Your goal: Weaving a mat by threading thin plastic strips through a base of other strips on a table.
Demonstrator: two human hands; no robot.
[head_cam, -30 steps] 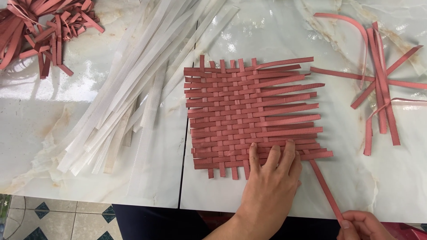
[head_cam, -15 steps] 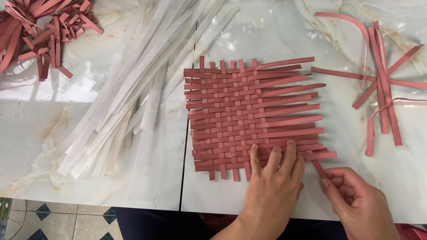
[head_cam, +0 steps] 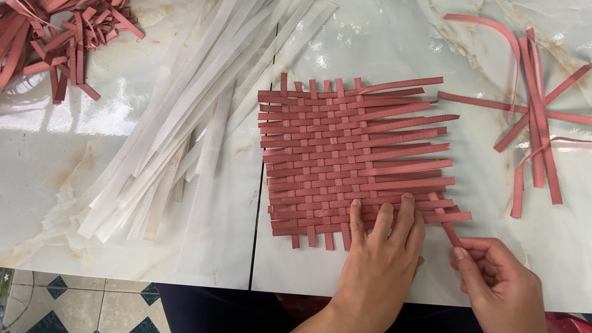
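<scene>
A flat mat woven from red strips (head_cam: 354,157) lies on the marble table (head_cam: 394,55). My left hand (head_cam: 379,253) presses flat on the mat's near edge, fingers spread over the lower rows. My right hand (head_cam: 499,280) sits just right of it, pinching the near end of a loose red strip (head_cam: 445,221) that runs up into the mat's lower right corner. The horizontal strips stick out unevenly on the mat's right side.
A pile of long white strips (head_cam: 185,129) fans across the left half of the table. Loose red strips (head_cam: 536,117) lie at the far right, and short red scraps (head_cam: 55,37) heap at the top left. Tiled floor (head_cam: 80,308) shows below the table edge.
My right hand has come up from the table's near edge, sliding along the red strip to the mat's corner, so the strip's free length is shorter. The left hand has stayed put.
</scene>
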